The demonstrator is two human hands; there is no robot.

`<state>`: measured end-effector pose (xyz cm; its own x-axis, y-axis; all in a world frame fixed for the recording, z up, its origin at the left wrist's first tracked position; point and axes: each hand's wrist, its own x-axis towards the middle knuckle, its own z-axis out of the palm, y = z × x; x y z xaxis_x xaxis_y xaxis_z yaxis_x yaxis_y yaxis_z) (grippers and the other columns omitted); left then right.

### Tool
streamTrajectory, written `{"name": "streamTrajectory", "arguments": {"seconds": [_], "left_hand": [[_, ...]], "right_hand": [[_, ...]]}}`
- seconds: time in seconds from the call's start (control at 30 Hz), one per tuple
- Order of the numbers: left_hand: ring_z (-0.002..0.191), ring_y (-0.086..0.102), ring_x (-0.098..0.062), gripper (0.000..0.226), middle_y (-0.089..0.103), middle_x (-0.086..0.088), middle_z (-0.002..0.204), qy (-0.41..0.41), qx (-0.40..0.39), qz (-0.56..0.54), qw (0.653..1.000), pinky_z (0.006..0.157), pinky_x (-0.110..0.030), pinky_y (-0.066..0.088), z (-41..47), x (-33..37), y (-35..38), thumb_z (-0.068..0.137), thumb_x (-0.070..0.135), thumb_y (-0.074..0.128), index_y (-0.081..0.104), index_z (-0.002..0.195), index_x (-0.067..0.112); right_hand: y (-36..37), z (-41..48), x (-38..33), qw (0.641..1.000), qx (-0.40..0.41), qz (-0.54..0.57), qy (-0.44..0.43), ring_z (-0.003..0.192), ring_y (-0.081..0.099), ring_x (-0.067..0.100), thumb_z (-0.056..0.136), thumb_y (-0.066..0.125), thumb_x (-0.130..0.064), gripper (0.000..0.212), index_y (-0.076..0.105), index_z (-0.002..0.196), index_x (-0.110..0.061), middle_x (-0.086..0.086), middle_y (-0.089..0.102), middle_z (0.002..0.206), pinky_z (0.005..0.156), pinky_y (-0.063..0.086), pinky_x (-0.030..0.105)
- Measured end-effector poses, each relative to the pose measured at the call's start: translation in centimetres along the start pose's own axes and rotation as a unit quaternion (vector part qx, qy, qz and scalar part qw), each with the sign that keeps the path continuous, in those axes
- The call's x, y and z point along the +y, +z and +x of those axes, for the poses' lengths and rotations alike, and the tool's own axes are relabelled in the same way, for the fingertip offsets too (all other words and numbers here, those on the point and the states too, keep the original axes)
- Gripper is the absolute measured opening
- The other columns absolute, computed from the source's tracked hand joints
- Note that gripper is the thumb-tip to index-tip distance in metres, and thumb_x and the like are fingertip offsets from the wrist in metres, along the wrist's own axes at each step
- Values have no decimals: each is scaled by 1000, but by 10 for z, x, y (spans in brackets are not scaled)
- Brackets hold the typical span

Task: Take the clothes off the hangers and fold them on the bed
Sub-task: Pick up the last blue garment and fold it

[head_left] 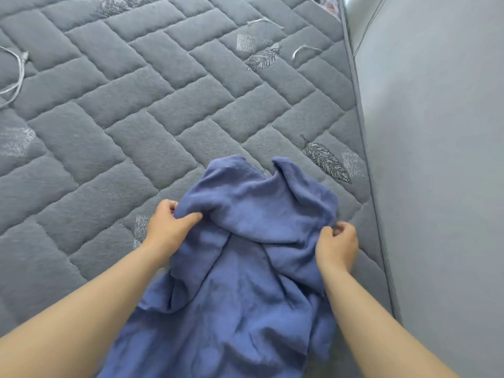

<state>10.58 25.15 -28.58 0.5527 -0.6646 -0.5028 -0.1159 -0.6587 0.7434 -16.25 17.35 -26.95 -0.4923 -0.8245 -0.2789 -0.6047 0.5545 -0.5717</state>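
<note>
Quilted grey bed; left hand and right hand fingers pinch blue garment.

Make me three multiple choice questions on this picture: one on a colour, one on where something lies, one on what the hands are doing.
1. What colour is the garment?
A. red
B. blue
C. white

2. Where does the white cable lie?
A. on the bed, at the far left
B. across the garment
C. against the wall

3. What are the left hand and right hand doing?
A. both lie flat on the bed
B. only the left holds the garment
C. both grip the garment

Answers:
1 B: the cloth is plainly blue against the grey quilt.
2 A: the cable curls on the quilt at the left edge of the view.
3 C: each hand's fingers curl round a side of the cloth.
</note>
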Motion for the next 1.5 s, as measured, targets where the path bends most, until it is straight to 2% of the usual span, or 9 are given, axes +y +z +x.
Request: {"name": "streamTrajectory", "arguments": {"seconds": [0.2, 0.3, 0.37, 0.47, 0.6, 0.83, 1.0, 1.27, 1.5], "left_hand": [[45, 21, -8, 60, 22, 10, 47, 53, 30, -83, 995, 40, -22, 17, -1, 18, 7, 83, 52, 64, 24, 50, 23], [43, 29, -13, 55, 32, 8, 45, 42, 24, 158, 986, 45, -29, 24, 8, 22, 10, 79, 52, 61, 29, 48, 19], [69, 53, -22, 34, 56, -1, 76, 19, -7, 301, 953, 58, -32, 38, 15, 26, 12, 73, 42, 70, 47, 71, 18], [110, 52, -30, 62, 50, -10, 120, 65, -11, 230, 971, 90, -39, 45, 35, 38, 22, 69, 38, 77, 47, 118, 14], [124, 48, -24, 64, 52, -7, 135, 140, -51, 168, 974, 97, -30, 37, 63, 66, 44, 86, 40, 64, 40, 139, 13], [59, 50, -10, 13, 58, 3, 65, 77, -83, 130, 985, 50, -24, 37, 58, 87, 41, 76, 21, 71, 65, 79, 9], [53, 35, -12, 30, 40, 6, 56, 144, -75, 156, 974, 48, -24, 26, 29, 117, 3, 87, 17, 58, 39, 63, 16], [60, 47, -12, 19, 54, 8, 61, 212, -2, 65, 975, 54, -19, 37, -53, 223, -73, 77, 14, 71, 55, 67, 16], [62, 56, -10, 14, 64, 2, 68, 314, 45, 59, 946, 58, -18, 41, -174, 296, -140, 79, 19, 74, 61, 74, 16]], "right_hand": [[18, -10, -24, 896, -124, -177, -387, 131, 43, 30, 87, 60, -8, 45, 53, 131, -3, 14, 48, 139, 112, 29, 41], [37, 3, -52, 890, -162, -209, -371, 145, 22, 26, 93, 54, -17, 54, 39, 144, -9, 13, 27, 155, 118, 16, 37], [49, 14, -70, 891, -155, -223, -363, 148, 13, 27, 94, 54, -20, 64, 26, 150, -10, 14, 17, 159, 119, 13, 39], [59, 36, -87, 903, -172, -262, -295, 142, 27, 32, 93, 57, -28, 71, 20, 151, -10, 18, 24, 156, 112, 28, 43], [50, 53, -87, 922, -149, -261, -246, 105, 59, 33, 86, 58, -26, 8, 55, 85, -18, 13, 65, 108, 71, 41, 35], [0, 51, -69, 960, -159, -15, -229, 58, 38, 18, 81, 61, -13, 31, 36, 62, -17, -5, 43, 56, 49, 29, 24], [-51, 36, -97, 955, -164, 25, -244, 56, 35, 13, 83, 60, -14, 23, 43, 67, -13, -5, 43, 57, 49, 27, 26], [-168, -18, -176, 942, -200, 109, -248, 58, 46, 13, 90, 62, -20, 22, 60, 82, 0, 1, 54, 63, 41, 39, 19], [-294, -100, -250, 914, -285, 222, -185, 75, 50, 23, 93, 53, -10, 14, 60, 87, 0, 14, 55, 78, 68, 39, 37]]}}
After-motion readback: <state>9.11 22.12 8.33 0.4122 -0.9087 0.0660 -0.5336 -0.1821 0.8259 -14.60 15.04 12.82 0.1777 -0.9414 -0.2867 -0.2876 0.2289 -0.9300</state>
